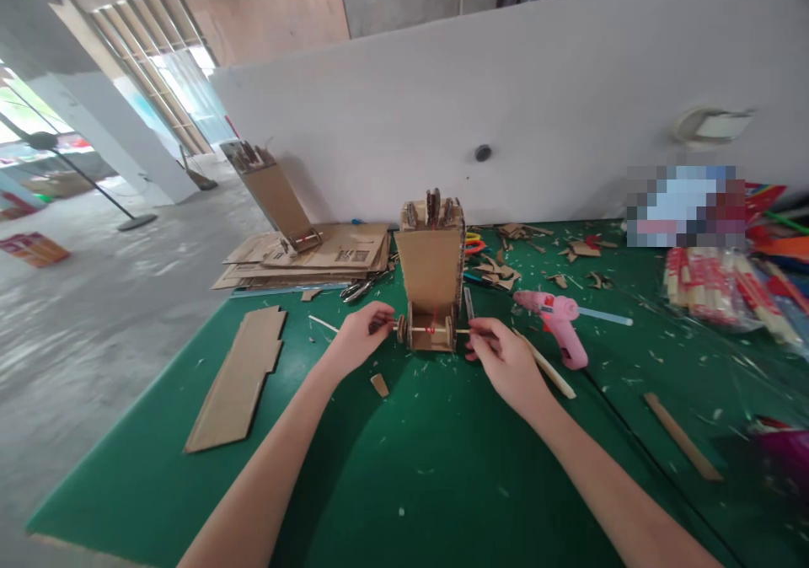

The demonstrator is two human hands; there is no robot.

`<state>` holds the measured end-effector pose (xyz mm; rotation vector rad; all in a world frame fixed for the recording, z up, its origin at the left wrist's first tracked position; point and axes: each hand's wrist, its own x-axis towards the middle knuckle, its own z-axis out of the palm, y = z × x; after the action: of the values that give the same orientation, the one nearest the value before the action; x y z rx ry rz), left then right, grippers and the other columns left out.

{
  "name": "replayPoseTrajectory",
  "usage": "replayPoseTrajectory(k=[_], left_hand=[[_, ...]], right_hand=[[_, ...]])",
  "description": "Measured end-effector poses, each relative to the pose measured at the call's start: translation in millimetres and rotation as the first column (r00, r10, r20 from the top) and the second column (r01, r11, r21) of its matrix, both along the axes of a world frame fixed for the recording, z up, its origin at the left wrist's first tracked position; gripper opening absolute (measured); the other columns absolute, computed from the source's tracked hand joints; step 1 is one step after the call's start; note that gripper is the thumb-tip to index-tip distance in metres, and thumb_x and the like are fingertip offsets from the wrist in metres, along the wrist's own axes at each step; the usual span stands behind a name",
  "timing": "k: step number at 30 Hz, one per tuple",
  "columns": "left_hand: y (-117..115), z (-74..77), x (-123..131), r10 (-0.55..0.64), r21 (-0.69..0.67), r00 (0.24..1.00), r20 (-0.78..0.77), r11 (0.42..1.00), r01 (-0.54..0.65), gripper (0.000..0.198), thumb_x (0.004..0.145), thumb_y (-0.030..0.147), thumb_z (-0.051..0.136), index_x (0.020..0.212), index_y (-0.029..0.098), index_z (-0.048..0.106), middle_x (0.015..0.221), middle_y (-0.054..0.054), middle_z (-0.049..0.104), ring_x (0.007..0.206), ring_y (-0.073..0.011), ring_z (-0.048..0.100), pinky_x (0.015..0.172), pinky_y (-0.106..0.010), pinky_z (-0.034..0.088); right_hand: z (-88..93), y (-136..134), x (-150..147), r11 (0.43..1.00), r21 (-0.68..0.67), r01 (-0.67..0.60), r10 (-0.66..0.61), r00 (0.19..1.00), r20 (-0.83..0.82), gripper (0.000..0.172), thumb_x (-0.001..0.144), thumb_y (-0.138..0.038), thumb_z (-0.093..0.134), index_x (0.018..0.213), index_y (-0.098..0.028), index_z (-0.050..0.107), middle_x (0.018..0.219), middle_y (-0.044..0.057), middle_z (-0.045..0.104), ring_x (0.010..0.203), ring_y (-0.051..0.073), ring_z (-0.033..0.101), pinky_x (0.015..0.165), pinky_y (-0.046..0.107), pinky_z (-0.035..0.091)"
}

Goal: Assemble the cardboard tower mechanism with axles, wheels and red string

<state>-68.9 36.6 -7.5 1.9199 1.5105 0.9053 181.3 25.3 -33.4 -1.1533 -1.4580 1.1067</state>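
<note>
A tall cardboard model (432,269) stands upright on the green table, with a thin wooden stick (422,329) running crosswise through its low front box. Red string is wound about the middle of that stick. My left hand (361,336) pinches the stick's left end, just outside a small round cardboard disc (402,329). On the other side, my right hand (502,353) has its fingers closed around the right end. A small cardboard scrap (380,384) lies below my left hand.
A pink glue gun (559,319) with its black cord lies to the right, near a wooden strip (683,436). Bagged sticks (711,290) sit farther right. Flat cardboard (237,378) lies left; stacked sheets (354,248) bear another cardboard model (275,197). A white wall (537,88) rises behind.
</note>
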Motion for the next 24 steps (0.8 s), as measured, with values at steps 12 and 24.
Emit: replayPoseTrajectory(k=[12,24], left_hand=[[-6,6.9,3,-0.015,0.016,0.932,-0.362,1.000,0.022,0.027,0.087,0.032,0.042,0.078,0.018,0.062,0.076,-0.004,0.065,0.071,-0.0186,0.058,0.065,-0.029,0.042],[-19,18.5,12,-0.011,0.057,0.980,-0.197,0.998,0.023,0.019,0.084,0.030,0.046,0.082,0.017,0.061,0.079,-0.001,0.064,0.066,-0.0132,0.055,0.062,-0.024,0.042]], right_hand=[[4.6,0,0,0.999,-0.037,0.022,-0.024,0.998,-0.051,0.031,0.081,-0.041,0.050,0.100,-0.017,0.053,0.090,0.006,0.055,0.075,0.017,0.060,0.054,0.032,0.058],[4.7,1,0,0.981,0.109,0.159,-0.170,0.981,0.097,0.033,0.084,-0.045,0.044,0.103,-0.019,0.049,0.088,0.005,0.052,0.065,0.014,0.056,0.043,0.026,0.046]])
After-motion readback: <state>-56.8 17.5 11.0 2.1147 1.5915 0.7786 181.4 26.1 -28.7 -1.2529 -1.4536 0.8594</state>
